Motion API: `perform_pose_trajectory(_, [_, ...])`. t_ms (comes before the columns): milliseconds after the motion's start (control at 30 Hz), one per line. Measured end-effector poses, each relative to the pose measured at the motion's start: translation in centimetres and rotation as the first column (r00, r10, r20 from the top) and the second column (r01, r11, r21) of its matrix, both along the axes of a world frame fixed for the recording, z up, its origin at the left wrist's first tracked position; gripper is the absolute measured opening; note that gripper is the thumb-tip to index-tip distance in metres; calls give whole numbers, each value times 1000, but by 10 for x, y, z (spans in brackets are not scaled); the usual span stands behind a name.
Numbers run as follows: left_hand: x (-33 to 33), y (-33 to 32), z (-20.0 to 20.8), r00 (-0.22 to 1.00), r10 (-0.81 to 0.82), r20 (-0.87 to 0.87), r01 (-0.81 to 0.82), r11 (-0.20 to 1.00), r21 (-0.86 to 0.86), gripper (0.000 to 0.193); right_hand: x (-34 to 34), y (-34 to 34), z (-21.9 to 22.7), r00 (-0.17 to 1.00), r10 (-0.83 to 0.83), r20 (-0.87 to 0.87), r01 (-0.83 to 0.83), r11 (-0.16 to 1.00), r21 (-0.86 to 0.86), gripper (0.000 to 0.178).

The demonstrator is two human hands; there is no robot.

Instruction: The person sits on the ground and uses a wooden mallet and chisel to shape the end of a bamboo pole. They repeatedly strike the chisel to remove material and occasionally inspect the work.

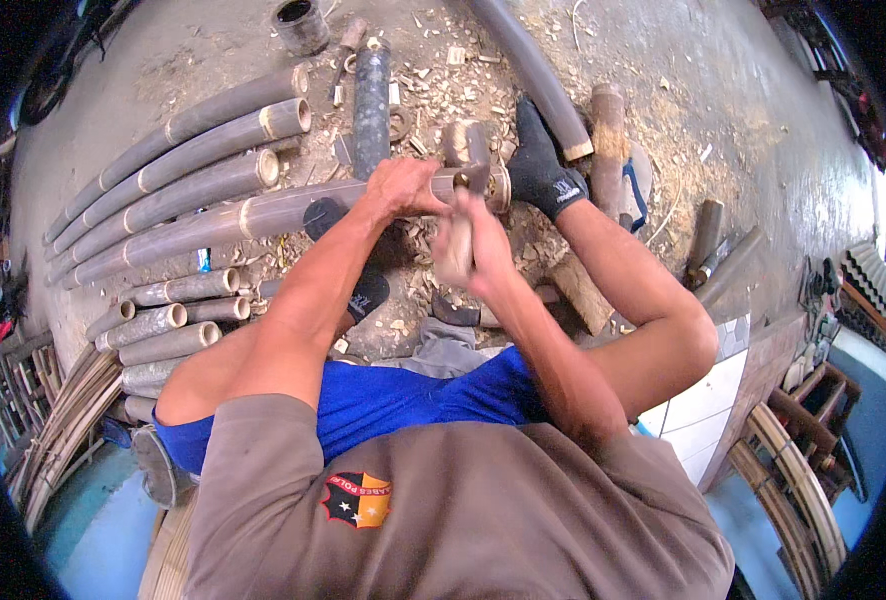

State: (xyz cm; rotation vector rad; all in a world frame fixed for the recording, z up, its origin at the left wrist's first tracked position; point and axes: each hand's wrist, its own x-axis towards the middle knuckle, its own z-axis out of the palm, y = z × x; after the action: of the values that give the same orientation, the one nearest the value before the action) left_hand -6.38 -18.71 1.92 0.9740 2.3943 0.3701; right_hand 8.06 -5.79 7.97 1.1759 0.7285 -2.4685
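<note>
A long brown bamboo pole [293,212] lies across in front of me, its cut end pointing right between my feet. My left hand [403,188] is closed over the pole near that end. In my right hand [478,245] is a tool with a pale wooden handle [456,250], smeared by motion. Its dark head [474,178] is at the pole's end; I cannot make out its exact kind, or whether it touches the bamboo. My right foot, in a dark covering [543,165], rests just right of the pole end.
Several more bamboo poles [203,190] lie side by side at the left, above a pile of short bamboo pieces [173,345]. A dark bamboo section [371,110] and a pot [301,27] stand farther off. Another pole [533,65] slants in from the top. Wood chips [443,70] litter the floor.
</note>
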Motion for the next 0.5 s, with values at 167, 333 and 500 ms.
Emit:
perform_pose_trajectory(167, [20, 4, 15, 994, 19, -111, -25, 998, -53, 86, 120, 5, -33, 543, 781, 309, -484, -10, 875, 57])
perform_pose_trajectory(333, [42, 4, 10, 957, 74, -281, -62, 997, 53, 80, 140, -17, -75, 213, 805, 554, -368, -460, 808, 42])
perform_pose_trajectory(500, [39, 4, 4, 957, 58, -283, -45, 998, 53, 81, 128, -18, -99, 84, 755, 650, -218, -623, 751, 27])
